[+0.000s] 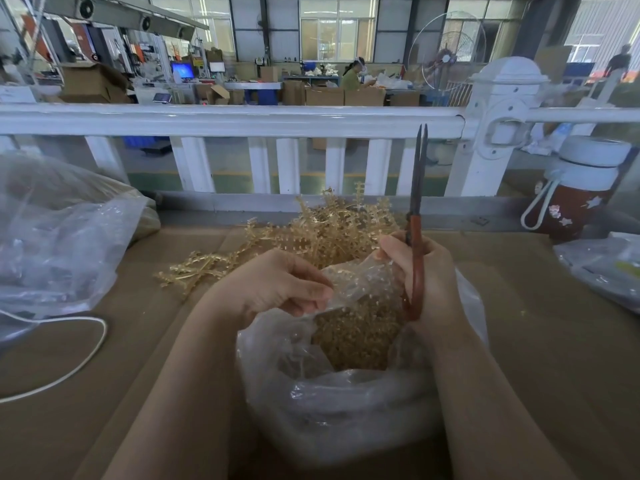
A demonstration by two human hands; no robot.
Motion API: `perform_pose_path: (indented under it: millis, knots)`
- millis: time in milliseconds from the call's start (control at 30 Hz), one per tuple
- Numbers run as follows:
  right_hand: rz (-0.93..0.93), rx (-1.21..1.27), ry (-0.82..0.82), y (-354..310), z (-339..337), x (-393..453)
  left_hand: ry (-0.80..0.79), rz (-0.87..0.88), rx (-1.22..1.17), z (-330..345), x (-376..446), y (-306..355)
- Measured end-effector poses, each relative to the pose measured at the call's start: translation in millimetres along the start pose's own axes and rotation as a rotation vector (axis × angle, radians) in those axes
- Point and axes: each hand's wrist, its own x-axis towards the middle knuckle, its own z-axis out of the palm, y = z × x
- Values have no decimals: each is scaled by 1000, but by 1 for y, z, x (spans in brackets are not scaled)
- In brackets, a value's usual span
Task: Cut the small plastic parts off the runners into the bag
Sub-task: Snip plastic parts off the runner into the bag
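Note:
A clear plastic bag [332,407] stands open in front of me, holding a mass of small amber plastic parts [356,334]. My left hand [273,282] pinches the bag's far rim and holds it up. My right hand [426,275] grips red-handled scissors [417,216], blades nearly together and pointing straight up; its fingertips also touch the rim. Behind the bag lies a heap of amber runners [311,233] with parts still on them.
Brown cardboard [156,341] covers the table. A big clear bag [59,237] sits at left, with a white cord [83,362] near it. A red bottle with white lid [581,188] and another plastic bag [606,268] stand right. A white railing [242,119] runs behind.

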Motion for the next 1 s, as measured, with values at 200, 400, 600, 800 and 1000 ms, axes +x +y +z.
perform_pose_path:
  millis: [200, 400, 600, 800, 1000]
  knots:
    - [-50, -17, -4, 2, 0, -1, -117, -42, 139, 9, 1, 6]
    - [-73, 164, -20, -2, 3, -5, -101, 40, -248, 14, 3, 10]
    - [-118, 95, 71, 2, -1, -4, 2, 14, -816, 19, 8, 11]
    - [-132, -39, 18, 4, 4, -3, 96, -12, -1074, 28, 15, 11]
    - [-105, -18, -121, 0, 9, -6, 173, -80, -976, 38, 21, 10]
